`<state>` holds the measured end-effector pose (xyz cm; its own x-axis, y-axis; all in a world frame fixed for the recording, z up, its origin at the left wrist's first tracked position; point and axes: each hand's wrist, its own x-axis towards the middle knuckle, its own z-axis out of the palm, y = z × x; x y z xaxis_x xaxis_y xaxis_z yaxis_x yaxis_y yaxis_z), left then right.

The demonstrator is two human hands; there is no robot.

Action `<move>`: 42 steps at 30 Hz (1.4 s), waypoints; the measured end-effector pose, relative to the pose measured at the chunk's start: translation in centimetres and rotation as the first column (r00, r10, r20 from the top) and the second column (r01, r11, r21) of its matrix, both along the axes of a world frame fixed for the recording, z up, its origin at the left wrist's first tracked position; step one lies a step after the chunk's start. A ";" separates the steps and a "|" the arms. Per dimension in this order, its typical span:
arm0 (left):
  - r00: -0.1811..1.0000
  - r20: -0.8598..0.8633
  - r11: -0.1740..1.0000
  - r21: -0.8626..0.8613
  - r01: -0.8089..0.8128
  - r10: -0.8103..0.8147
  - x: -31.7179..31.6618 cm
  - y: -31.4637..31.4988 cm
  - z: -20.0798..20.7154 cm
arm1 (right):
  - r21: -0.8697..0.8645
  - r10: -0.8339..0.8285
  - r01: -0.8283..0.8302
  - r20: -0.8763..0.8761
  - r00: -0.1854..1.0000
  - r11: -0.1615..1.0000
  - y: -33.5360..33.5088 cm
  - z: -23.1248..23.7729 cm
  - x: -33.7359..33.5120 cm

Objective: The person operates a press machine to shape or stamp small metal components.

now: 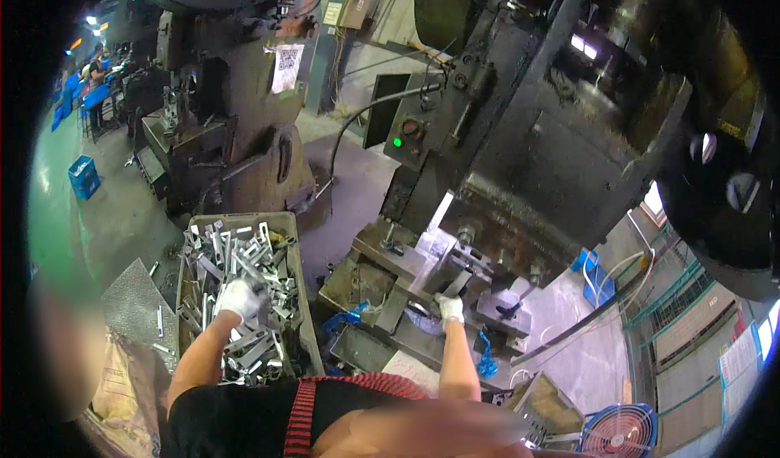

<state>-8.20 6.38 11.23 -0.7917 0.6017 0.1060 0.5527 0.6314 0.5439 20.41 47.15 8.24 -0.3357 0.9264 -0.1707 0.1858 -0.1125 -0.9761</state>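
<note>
My left hand [238,299], in a white glove, reaches into a bin [305,312] heaped with metal parts [258,257]. These are silvery, narrow, channel-like pieces lying in all directions. Its fingertips are dark and blurred among the parts, so their grip is unclear. At the press on the right, my gloved right hand [450,307] is at the front of the die [435,251]. Its fingers are closed at the near end of a short grey metal piece [459,283], which slants up toward the die blocks.
The large dark press [528,157] rises over the die; a green light [397,142] glows on its side. Another machine [236,157] stands beyond the bin. Blue rags [486,359] hang by the die. A fan [617,432] is at lower right, a paper sack [126,389] at lower left.
</note>
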 end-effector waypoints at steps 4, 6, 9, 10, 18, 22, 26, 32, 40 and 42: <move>0.741 0.645 0.629 0.657 -0.416 -0.184 -1.2 0.1 3.0 | 0.324 -0.088 -0.060 0.423 0.902 0.944 -2.4 3.7 1.4; 0.426 0.763 0.516 0.645 -0.564 -0.487 -0.8 1.2 3.3 | 0.324 -0.107 -0.035 0.409 0.906 0.945 -3.2 3.5 3.2; 0.106 0.663 0.428 0.589 -0.686 -0.742 3.0 6.2 2.5 | 0.389 -0.167 0.177 -0.060 0.984 0.904 -2.6 0.2 8.2; 0.014 0.685 0.575 0.622 -0.531 -0.728 3.9 7.6 2.7 | 0.238 -0.354 0.384 -0.158 0.922 0.892 -2.2 -1.5 10.9; 0.019 0.673 0.665 0.727 0.170 -0.740 18.3 19.4 2.5 | -0.519 -0.839 0.675 -0.453 0.302 0.524 -5.3 -9.9 35.2; 0.260 0.662 0.711 0.672 0.210 -0.703 22.1 26.2 0.3 | -0.274 -0.772 0.722 -0.254 0.582 0.635 -7.2 -8.4 31.8; 0.320 0.747 0.790 0.614 0.004 -0.582 23.9 32.2 -2.8 | 0.201 -0.599 0.611 -0.124 0.791 0.766 -7.2 -5.7 22.9; 0.410 0.563 0.656 0.744 0.128 -0.718 22.8 36.4 -8.3 | 0.504 -0.321 0.234 0.091 0.943 0.832 -9.0 -1.5 10.8; 0.227 0.573 0.552 0.819 -0.155 -0.787 23.8 37.1 -9.9 | 0.614 -0.234 -0.086 0.422 0.876 0.785 -3.9 3.1 2.4; 0.278 0.601 0.583 0.798 -0.153 -0.750 23.8 37.3 -10.1 | 0.601 -0.236 -0.078 0.426 0.873 0.796 -3.7 3.1 2.2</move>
